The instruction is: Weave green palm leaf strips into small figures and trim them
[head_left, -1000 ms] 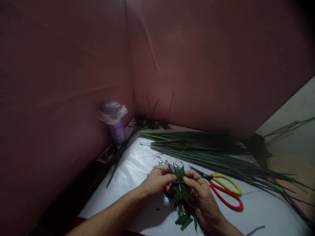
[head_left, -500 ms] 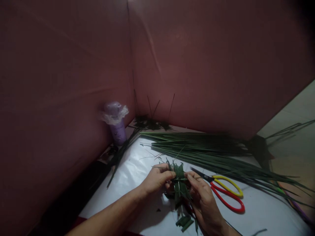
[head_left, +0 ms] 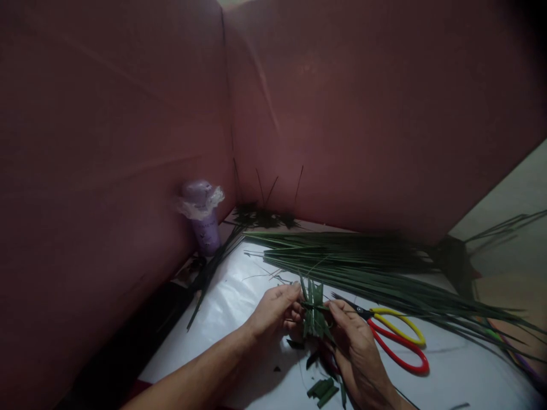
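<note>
Between my two hands is a small green woven leaf piece (head_left: 314, 316) with pointed ends and a thin strip across its middle. My left hand (head_left: 280, 307) pinches the strip at the piece's left side. On the right side, my right hand (head_left: 348, 324) pinches the strip's other end between thumb and fingers. Scissors (head_left: 399, 336) with one yellow and one red handle lie just right of my right hand. Cut leaf bits (head_left: 322, 392) rest on the white surface below the piece.
Long green leaves (head_left: 367, 273) stretch across the back and right of the white table (head_left: 226, 290). A purple bottle (head_left: 207, 228) with clear plastic around it stands at the back left. Finished-looking leaf pieces (head_left: 265, 217) with thin stems sit by the pink wall (head_left: 342, 114).
The woven piece now faces the camera more squarely. My left fingers have shifted off its front to its left edge, and the strip is drawn out sideways between my hands.
</note>
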`<state>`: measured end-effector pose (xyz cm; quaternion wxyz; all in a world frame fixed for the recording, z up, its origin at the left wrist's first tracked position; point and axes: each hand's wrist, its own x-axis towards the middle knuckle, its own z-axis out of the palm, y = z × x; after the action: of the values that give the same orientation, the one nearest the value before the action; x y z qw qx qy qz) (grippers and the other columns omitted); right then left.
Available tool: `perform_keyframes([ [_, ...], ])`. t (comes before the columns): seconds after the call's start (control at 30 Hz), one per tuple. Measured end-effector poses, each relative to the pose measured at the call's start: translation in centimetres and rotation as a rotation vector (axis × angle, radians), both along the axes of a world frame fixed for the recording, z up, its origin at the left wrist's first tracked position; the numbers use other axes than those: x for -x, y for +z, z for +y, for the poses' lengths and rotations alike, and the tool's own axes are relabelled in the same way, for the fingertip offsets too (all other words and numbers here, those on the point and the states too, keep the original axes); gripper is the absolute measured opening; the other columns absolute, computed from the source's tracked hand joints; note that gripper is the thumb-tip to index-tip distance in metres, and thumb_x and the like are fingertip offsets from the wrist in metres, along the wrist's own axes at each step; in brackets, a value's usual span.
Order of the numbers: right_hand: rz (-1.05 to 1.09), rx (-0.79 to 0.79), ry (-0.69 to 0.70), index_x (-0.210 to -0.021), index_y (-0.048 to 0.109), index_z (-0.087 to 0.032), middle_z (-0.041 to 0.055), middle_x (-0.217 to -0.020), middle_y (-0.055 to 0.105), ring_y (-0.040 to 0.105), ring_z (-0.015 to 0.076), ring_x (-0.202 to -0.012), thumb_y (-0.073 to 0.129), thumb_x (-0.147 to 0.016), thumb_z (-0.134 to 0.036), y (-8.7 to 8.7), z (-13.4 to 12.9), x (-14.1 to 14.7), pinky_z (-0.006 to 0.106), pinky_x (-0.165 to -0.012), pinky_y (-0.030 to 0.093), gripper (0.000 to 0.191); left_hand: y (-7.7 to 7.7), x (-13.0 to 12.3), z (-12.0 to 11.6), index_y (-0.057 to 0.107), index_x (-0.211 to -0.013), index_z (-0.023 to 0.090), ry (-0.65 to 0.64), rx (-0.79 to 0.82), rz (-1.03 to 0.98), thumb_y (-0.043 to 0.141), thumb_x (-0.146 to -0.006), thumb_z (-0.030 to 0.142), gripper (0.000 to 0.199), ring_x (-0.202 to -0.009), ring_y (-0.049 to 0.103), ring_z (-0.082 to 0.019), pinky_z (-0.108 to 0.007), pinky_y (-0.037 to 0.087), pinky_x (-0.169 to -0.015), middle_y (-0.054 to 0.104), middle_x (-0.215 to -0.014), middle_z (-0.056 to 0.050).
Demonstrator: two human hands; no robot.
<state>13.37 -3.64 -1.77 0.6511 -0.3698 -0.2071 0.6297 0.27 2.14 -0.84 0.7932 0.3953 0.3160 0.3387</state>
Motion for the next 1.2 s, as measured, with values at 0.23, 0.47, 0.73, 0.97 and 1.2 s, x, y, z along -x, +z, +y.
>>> perform_keyframes([
  [0.23,-0.033,-0.012,-0.040,-0.083,0.057,-0.021,-0.0017,-0.076,0.065,0.060,0.0140,-0.064,0.068,-0.073,-0.027,-0.1,-0.2,0.0,0.023,-0.055,0.049,0.016,-0.5,0.1,0.3,0.053,-0.072,0.011,0.035,-0.045,0.043,0.067,-0.064,0.050,0.042,-0.043,0.047,-0.007,-0.019,0.034,-0.042,0.054,-0.057,0.000],
  [0.47,-0.033,-0.008,-0.026,-0.080,0.057,-0.022,-0.0037,-0.069,0.063,0.057,0.0122,-0.056,0.065,-0.076,-0.027,0.1,-0.1,0.0,0.023,-0.053,0.047,0.011,-0.5,0.1,0.2,0.059,-0.072,0.010,0.078,-0.055,0.020,0.069,-0.056,0.016,0.020,-0.043,0.050,-0.009,-0.021,0.037,-0.044,0.057,-0.056,-0.001],
  [0.73,-0.052,-0.036,-0.072,-0.077,0.058,-0.021,-0.0040,-0.065,0.059,0.052,0.0093,-0.053,0.067,-0.074,-0.027,0.1,-0.2,0.1,0.018,-0.046,0.040,0.012,0.0,0.1,0.3,0.058,-0.071,0.011,0.101,-0.088,0.013,0.072,-0.059,0.021,0.021,-0.050,0.052,-0.010,-0.022,0.040,-0.048,0.059,-0.062,-0.001],
  [0.97,-0.012,-0.140,-0.095,-0.081,0.063,-0.018,0.0011,-0.069,0.063,0.054,0.0126,-0.059,0.055,-0.081,-0.044,0.0,-0.2,0.0,0.023,-0.051,0.043,0.027,1.0,0.2,0.1,0.056,-0.068,0.012,0.167,-0.101,-0.002,0.072,-0.057,0.022,0.022,-0.047,0.048,-0.009,-0.020,0.035,-0.045,0.054,-0.054,0.002],
  [1.2,-0.161,-0.065,-0.121,-0.080,0.064,-0.019,-0.0004,-0.067,0.062,0.052,0.0106,-0.053,0.059,-0.078,-0.044,-0.4,-0.5,-0.1,0.020,-0.044,0.041,0.025,1.3,1.1,0.9,0.057,-0.071,0.013,0.195,-0.188,-0.008,0.075,-0.055,0.027,0.028,-0.049,0.047,-0.007,-0.019,0.034,-0.047,0.054,-0.056,0.003],
])
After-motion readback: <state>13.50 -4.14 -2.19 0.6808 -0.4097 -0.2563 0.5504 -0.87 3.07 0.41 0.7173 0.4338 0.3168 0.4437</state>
